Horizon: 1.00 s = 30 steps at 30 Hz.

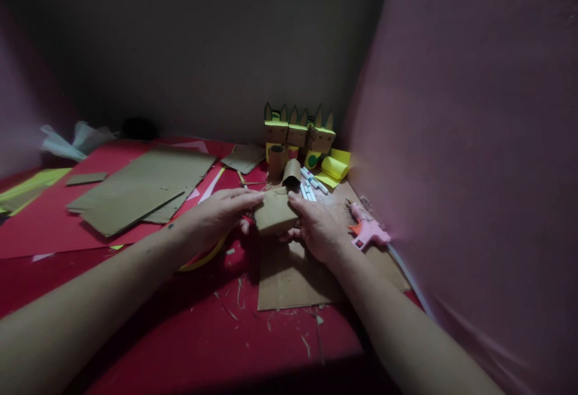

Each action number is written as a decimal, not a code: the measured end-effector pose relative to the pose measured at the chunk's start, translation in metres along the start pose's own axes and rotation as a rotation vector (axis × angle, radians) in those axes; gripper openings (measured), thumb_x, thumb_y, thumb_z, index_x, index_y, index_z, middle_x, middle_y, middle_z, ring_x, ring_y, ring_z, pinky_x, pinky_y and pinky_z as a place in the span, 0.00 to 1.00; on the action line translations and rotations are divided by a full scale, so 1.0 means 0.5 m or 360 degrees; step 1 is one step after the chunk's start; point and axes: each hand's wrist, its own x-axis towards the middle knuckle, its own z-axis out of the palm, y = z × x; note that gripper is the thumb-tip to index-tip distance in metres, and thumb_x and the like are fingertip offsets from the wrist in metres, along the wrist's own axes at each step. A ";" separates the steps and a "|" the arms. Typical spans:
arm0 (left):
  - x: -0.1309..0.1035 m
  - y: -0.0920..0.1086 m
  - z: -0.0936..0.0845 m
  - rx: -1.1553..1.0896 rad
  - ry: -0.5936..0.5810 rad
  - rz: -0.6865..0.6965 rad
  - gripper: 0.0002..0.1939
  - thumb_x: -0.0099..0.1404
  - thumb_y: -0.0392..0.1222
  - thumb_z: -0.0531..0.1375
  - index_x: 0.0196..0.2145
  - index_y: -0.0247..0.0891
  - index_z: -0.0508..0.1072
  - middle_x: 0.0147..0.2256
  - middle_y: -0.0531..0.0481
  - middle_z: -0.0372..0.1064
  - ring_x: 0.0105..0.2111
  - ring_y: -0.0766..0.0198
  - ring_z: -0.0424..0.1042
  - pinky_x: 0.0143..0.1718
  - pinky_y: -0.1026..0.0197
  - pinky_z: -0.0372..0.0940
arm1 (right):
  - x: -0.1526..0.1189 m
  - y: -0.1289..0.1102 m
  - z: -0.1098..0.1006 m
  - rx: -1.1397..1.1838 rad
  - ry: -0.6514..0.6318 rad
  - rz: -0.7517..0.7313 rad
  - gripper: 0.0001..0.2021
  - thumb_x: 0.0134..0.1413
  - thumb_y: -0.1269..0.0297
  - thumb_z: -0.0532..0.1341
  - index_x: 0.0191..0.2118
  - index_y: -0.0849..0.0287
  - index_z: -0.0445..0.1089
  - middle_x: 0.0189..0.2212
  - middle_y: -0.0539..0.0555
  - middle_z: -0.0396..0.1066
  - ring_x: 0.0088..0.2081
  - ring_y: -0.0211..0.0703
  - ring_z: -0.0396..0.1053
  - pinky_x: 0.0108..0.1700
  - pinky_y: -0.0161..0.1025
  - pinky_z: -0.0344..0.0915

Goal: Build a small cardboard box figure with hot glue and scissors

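Note:
A small folded cardboard box [276, 213] is held up between both hands, over a flat cardboard sheet [289, 280]. My left hand [221, 214] grips its left side, thumb on the top edge and fingers bent underneath. On the right side, my right hand [316, 223] holds it the same way, thumb on top and fingers curled below. Just behind the box are two cardboard tubes, one upright [276, 163] and one tilted [292, 172].
A pink glue gun [371, 231] lies at the right by the wall. White markers [315, 180], yellow paper [335, 168] and decorated cardboard figures [298, 133] stand or lie behind. Large cardboard pieces [149, 178] cover red paper at the left. Scraps litter the red table [203, 335].

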 end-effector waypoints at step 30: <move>-0.014 0.008 0.004 -0.0336 0.0005 -0.0265 0.45 0.48 0.30 0.73 0.64 0.44 0.70 0.49 0.46 0.79 0.43 0.56 0.78 0.46 0.60 0.72 | -0.016 0.021 0.006 -0.1439 0.0419 -0.1326 0.38 0.50 0.59 0.64 0.67 0.62 0.57 0.56 0.70 0.71 0.59 0.63 0.71 0.58 0.61 0.72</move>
